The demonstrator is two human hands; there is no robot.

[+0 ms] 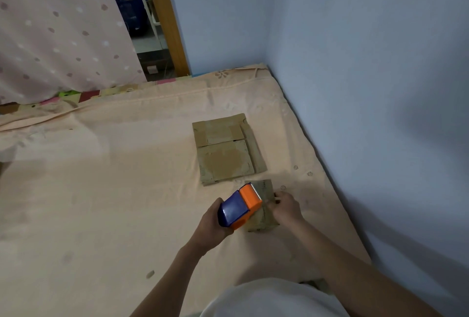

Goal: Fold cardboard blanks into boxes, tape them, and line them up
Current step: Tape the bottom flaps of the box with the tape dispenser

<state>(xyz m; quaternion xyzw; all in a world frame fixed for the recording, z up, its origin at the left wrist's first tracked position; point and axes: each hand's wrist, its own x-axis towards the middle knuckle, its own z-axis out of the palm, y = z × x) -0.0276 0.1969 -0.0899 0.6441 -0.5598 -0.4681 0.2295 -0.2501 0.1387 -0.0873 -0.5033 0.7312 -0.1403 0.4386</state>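
Observation:
A small folded cardboard box (264,217) lies on the bed sheet in front of me. My left hand (212,223) grips a blue and orange tape dispenser (239,206), whose toothed orange end is over the box's top. My right hand (286,206) holds the box's right side, fingers curled at its edge. Beyond them a stack of flat cardboard blanks (225,149) lies on the sheet. Whether tape touches the box is hidden.
The peach bed sheet (114,177) spreads wide to the left. A blue wall (368,88) runs along the bed's right edge and far corner. A dotted pink curtain (58,32) hangs at the back left, beside a wooden door frame (165,17).

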